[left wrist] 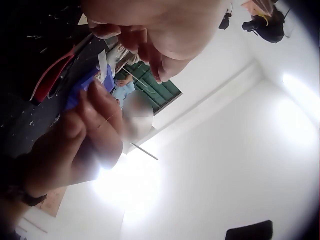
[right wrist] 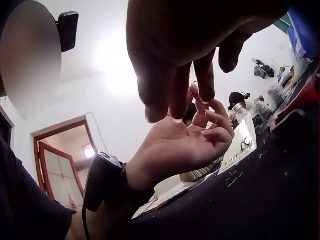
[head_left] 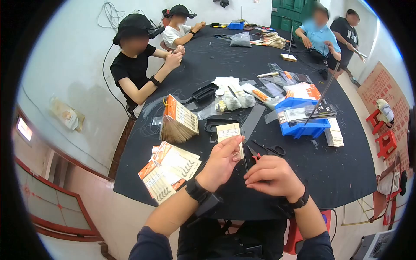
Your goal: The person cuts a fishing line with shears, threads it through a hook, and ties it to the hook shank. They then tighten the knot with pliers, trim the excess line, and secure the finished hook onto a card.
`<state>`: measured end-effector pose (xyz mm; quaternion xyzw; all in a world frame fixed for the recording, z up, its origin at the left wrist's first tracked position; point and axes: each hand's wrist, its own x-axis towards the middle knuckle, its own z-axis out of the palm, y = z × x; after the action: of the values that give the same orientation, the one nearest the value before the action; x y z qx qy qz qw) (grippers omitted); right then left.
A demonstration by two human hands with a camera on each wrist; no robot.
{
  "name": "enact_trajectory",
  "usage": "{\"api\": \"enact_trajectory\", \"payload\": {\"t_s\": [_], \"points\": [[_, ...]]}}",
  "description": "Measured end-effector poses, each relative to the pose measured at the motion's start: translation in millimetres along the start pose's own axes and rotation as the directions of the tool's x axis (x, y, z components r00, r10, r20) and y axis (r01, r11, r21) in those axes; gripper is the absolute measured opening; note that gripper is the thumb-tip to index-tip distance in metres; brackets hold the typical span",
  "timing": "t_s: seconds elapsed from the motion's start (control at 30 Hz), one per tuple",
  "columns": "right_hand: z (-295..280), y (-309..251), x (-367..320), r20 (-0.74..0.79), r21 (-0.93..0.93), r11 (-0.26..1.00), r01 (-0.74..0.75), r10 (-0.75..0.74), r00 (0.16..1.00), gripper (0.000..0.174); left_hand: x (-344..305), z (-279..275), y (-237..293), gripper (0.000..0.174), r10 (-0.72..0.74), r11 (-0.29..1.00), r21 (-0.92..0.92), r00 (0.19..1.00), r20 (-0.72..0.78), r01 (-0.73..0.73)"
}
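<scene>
My left hand [head_left: 221, 164] is raised over the near edge of the table, thumb and forefinger together. In the right wrist view a tiny curved hook [right wrist: 194, 83] shows at its fingertips. Just beyond these fingers is a pale card [head_left: 229, 131] marked 12; the right wrist view shows dark hooks on the card [right wrist: 241, 144]. To the right, my right hand [head_left: 275, 177] pinches a thin line [left wrist: 108, 120] between thumb and fingers. Red-handled snips [head_left: 254, 154] lie just past it, beside black scissors [head_left: 274, 149].
Orange-and-white hook cards [head_left: 167, 171] are spread at the left, below a standing stack of cards [head_left: 180, 121]. A blue basket [head_left: 303, 125] with packets sits at right, near an upright metal rod [head_left: 323, 93]. Clear bags [head_left: 236, 97] lie mid-table. Other people sit around the black-covered table [head_left: 208, 197].
</scene>
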<state>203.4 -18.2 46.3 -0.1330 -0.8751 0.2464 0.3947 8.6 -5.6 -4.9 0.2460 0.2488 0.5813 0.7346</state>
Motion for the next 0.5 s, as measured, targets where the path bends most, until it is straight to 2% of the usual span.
{"api": "enact_trajectory", "payload": {"t_s": [0.13,0.23,0.33,0.5], "points": [[-0.4,-4.3,-3.8,0.183,-0.008,0.988,-0.153,0.152,0.971,0.008,-0.8,7.5,7.0,0.019,0.017,1.000,-0.008,0.997,-0.081,-0.018],[-0.5,-4.7,-3.0,0.173,-0.099,0.978,-0.182,0.197,0.965,0.008,0.1,0.8,5.0,0.012,0.039,0.999,-0.004,0.999,-0.029,-0.039],[-0.2,-2.9,-0.7,0.118,-0.251,0.954,-0.166,0.200,0.973,0.009,0.1,1.7,4.6,0.013,0.061,0.998,-0.001,0.993,-0.096,-0.061],[6.0,-8.8,0.9,0.162,-0.323,0.934,-0.155,0.215,0.963,0.015,3.5,0.0,1.7,0.015,0.145,0.989,-0.012,0.977,-0.159,-0.148]]}}
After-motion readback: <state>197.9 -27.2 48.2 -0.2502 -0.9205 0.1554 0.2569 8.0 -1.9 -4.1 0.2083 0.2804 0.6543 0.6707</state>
